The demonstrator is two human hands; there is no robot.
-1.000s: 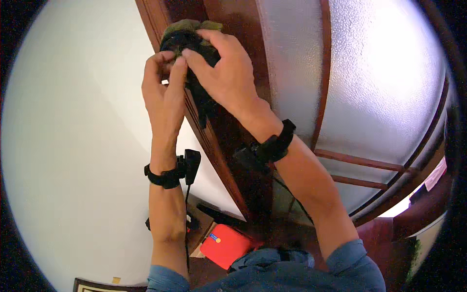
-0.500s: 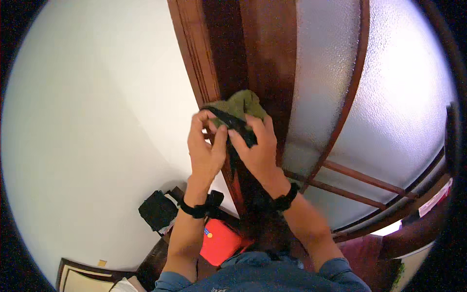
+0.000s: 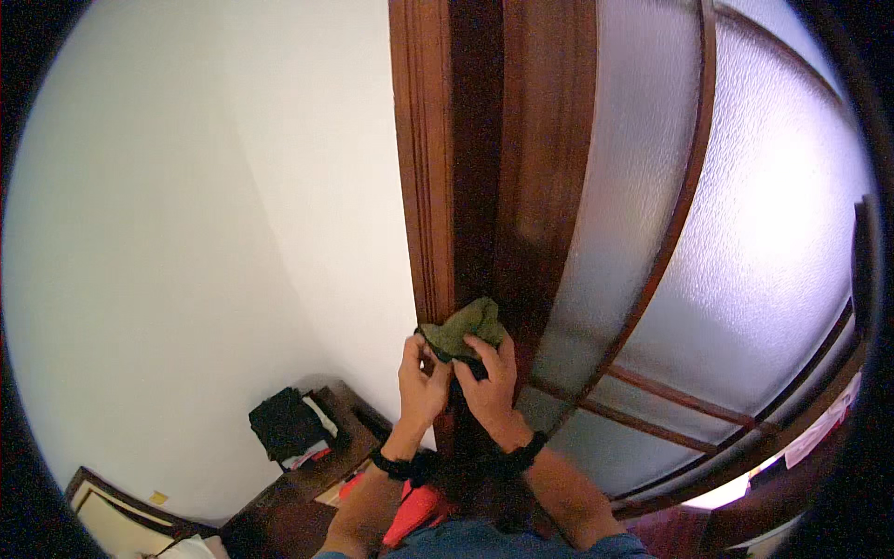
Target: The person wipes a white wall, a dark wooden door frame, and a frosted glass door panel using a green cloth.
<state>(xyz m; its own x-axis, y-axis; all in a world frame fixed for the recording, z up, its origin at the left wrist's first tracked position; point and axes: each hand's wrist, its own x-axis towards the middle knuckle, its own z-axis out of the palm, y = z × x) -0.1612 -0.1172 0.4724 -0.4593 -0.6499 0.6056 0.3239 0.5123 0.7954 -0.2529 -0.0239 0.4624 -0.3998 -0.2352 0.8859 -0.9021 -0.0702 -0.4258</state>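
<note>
An olive-green cloth (image 3: 473,321) with a dark edge is bunched up between my two hands, in front of the wooden door frame. My left hand (image 3: 424,387) is closed on its left end, thumb and fingers pinching the dark edge. On the other side my right hand (image 3: 491,380) grips the cloth with fingers bent over it, thumb toward the left hand. The two hands are close together. Part of the cloth is hidden behind the fingers, and its full shape cannot be made out. A black band circles each wrist.
A brown wooden door frame (image 3: 424,186) rises ahead, with frosted glass panels (image 3: 759,205) to the right. A white wall (image 3: 205,205) fills the left. Below it, black folded fabric (image 3: 287,424) sits on dark furniture (image 3: 265,503). A red object (image 3: 421,511) shows beside my left forearm.
My hands and the cloth sit lower in the picture, while the door frame has shifted right as the view turned. Both hands keep hold of the cloth, and less of its dark part shows.
</note>
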